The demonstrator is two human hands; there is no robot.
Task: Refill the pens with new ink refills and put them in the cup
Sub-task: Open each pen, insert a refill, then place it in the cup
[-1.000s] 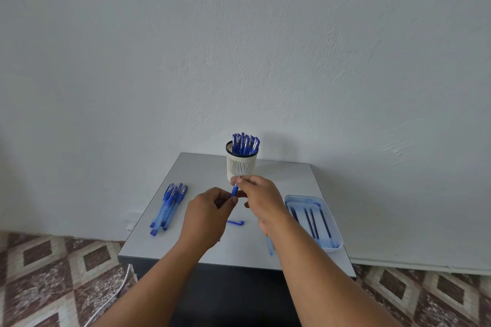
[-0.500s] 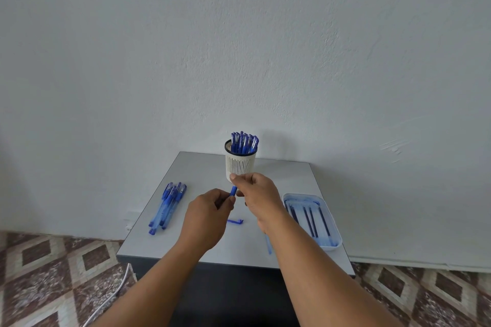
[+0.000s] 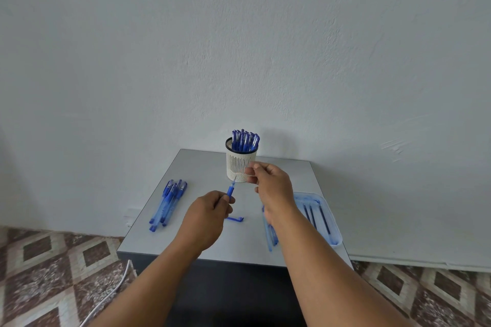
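The left hand pinched the pen tip-up above the counter, likely steadying it, while the right hand, fingers curled, hovered beside the cup, contents unclear.

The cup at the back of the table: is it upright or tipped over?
Upright. The cup stands on its base on the table, with pens sticking up out of its rim.

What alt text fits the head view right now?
The left hand grips a blue pen above a grey table; the right hand is raised, fingers curled, beside a white cup full of pens.
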